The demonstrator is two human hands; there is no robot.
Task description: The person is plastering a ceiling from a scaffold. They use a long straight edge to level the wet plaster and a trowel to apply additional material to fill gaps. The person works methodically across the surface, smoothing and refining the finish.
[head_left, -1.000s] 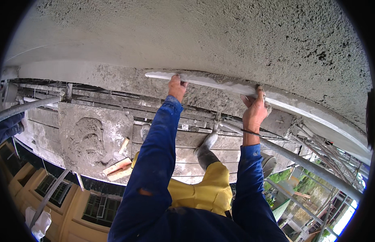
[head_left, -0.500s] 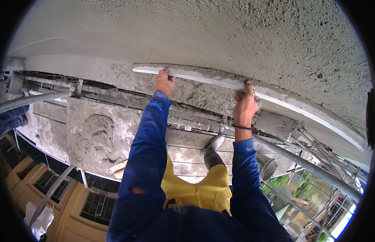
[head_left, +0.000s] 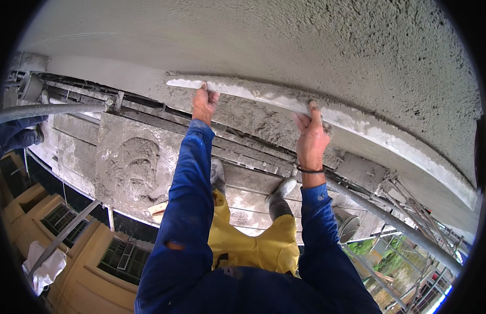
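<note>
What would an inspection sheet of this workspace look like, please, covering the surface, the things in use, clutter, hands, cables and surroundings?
Surface: grey plaster wall, rougher at right, smoother at left; plank decking below, splashed pale.
Things in use: long, pale straightedge, lying along the plaster, smeared with mortar.
Clutter: mortar heap on a board; wooden piece, partly hidden behind the left sleeve; round grey container.
Hands: left hand and right hand both grip the straightedge.
Cables: nothing seen that is plainly a cable.
Surroundings: scaffold pole at right; another person's leg at left; ochre building with barred windows; white sack.
</note>
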